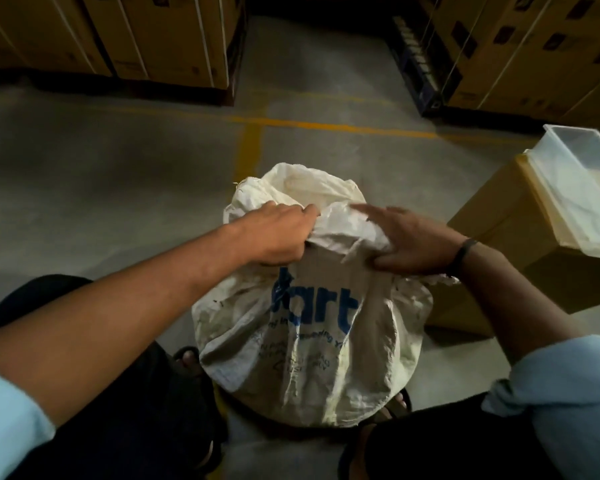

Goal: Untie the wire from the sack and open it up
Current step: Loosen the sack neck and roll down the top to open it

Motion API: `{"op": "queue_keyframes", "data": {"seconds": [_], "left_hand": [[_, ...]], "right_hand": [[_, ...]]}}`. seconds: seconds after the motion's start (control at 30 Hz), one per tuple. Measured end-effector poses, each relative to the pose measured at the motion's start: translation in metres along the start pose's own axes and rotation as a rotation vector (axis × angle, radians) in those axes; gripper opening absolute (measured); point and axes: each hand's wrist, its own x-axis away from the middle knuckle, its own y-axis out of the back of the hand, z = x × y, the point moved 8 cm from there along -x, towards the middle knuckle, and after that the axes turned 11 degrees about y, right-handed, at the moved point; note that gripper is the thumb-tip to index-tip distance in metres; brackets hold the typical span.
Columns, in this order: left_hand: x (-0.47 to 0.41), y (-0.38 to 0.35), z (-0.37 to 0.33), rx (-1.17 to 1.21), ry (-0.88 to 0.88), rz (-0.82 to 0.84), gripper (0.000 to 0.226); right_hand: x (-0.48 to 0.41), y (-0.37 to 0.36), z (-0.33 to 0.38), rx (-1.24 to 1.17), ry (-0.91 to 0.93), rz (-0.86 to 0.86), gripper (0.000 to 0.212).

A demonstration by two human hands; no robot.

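The white sack point(312, 341) with blue letters stands on the grey floor point(101, 168) right in front of you, between your two feet point(187, 358), which peek out in sandals by its bottom. The top of the sack is bunched up and crumpled. Your left hand point(278, 237) has its fingers curled tight round the cloth on the left side of the bunch. Your right hand point(413, 244) is on the right side of the bunch, with its fingers stretched out over the cloth and its thumb under it. That hand is blurry, so you cannot tell if it is squeezing the cloth or only touching it. There is a dark band point(463, 254) on your right wrist, and your sleeves point(11, 427) are light blue. Just to the right of the sack stands a brown cardboard box point(499, 237), and a clear plastic tub point(582, 168) sits on top of it. Yellow lines point(253, 150) are painted on the floor past the sack. Far back, big stacks of boxes point(153, 36) stand on the left and on the right
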Motion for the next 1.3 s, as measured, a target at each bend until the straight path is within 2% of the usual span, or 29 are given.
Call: {"op": "queue_keyframes", "data": {"seconds": [0.1,0.17,0.27,0.3,0.37,0.43,0.53,0.63,0.73,0.8,0.87,0.93,0.97,1.03,1.1,1.13,1.2,1.23,1.3], "left_hand": [[0.007,-0.012,-0.009,-0.132,-0.033,0.092,0.067],[0.012,-0.015,-0.017,-0.164,-0.049,0.123,0.097],[0.022,-0.015,-0.038,-0.180,-0.107,0.104,0.117],[0.025,-0.015,-0.043,-0.184,-0.117,0.099,0.123],[0.032,-0.017,-0.049,-0.232,-0.122,0.083,0.129],[0.034,-0.016,-0.049,-0.266,-0.125,0.054,0.124],[0.024,-0.011,-0.039,-0.205,-0.119,-0.008,0.105],[0.010,-0.005,-0.020,0.006,-0.033,-0.033,0.067],[0.007,-0.015,-0.007,-0.012,0.050,0.086,0.031],[0.005,-0.032,-0.005,-0.124,-0.007,0.190,0.025],[0.005,-0.039,-0.006,-0.176,-0.096,0.217,0.041],[0.004,-0.037,-0.006,-0.146,-0.123,0.215,0.028],[0.005,-0.037,-0.007,-0.169,-0.126,0.217,0.020],[0.007,-0.035,-0.016,-0.228,-0.149,0.150,0.018],[0.007,-0.038,-0.025,-0.292,-0.192,0.032,0.022],[0.007,-0.042,-0.029,-0.316,-0.218,-0.025,0.024],[0.010,-0.052,-0.035,-0.353,-0.241,-0.072,0.039],[0.012,-0.058,-0.037,-0.362,-0.239,-0.043,0.055],[0.021,-0.072,-0.039,-0.391,-0.212,0.102,0.088]], "right_hand": [[-0.001,-0.017,0.020,-0.278,0.001,0.199,0.091],[-0.003,-0.023,0.030,-0.432,-0.015,0.262,0.075],[0.003,-0.044,0.043,-0.720,-0.075,0.467,0.055],[0.004,-0.049,0.046,-0.755,-0.083,0.493,0.050],[-0.002,-0.055,0.045,-0.582,-0.077,0.404,0.046],[-0.013,-0.059,0.039,-0.328,-0.112,0.241,0.051],[-0.017,-0.057,0.040,-0.085,-0.184,0.024,0.060],[-0.017,-0.057,0.052,0.194,-0.120,-0.107,0.067],[-0.017,-0.064,0.066,0.360,-0.015,-0.248,0.063],[-0.017,-0.071,0.070,0.461,0.034,-0.305,0.065],[-0.016,-0.073,0.072,0.523,0.042,-0.370,0.061],[-0.015,-0.074,0.072,0.515,0.047,-0.375,0.063],[-0.017,-0.075,0.069,0.489,0.055,-0.341,0.069],[-0.018,-0.079,0.058,0.399,0.038,-0.237,0.086],[-0.018,-0.086,0.040,0.189,-0.032,-0.085,0.102],[-0.018,-0.091,0.035,0.001,-0.058,0.008,0.109],[-0.018,-0.100,0.035,-0.417,-0.053,0.124,0.106],[-0.017,-0.101,0.035,-0.523,-0.062,0.134,0.100],[-0.015,-0.102,0.032,-0.457,-0.079,0.118,0.093]]}}
